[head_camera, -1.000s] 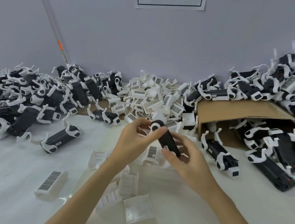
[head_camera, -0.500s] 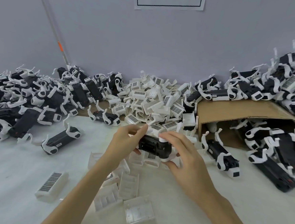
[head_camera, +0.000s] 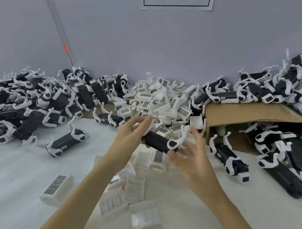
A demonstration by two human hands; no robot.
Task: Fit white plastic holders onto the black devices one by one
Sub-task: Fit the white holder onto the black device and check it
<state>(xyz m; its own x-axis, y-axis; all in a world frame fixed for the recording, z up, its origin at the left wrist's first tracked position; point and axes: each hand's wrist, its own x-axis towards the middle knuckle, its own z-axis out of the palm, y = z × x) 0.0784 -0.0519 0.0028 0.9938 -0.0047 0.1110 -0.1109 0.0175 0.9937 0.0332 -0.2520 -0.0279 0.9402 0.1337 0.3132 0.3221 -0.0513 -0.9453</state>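
My left hand grips the left end of a black device held above the table's middle. A white plastic holder with a curved arm sits on the device's right end. Just below and to the right of that end is my right hand, blurred, its fingers spread, touching or almost touching the device. A heap of loose white holders lies behind my hands. Several more holders lie on the table under my forearms.
Black devices with holders on them are piled at the left and at the right. A flattened cardboard box lies at the right under some of them. One fitted device lies alone left of my hands. A grey wall stands behind.
The device has turned from upright to lying level. My right hand has let go of it and opened out below its right end. A white holder now shows on that end.
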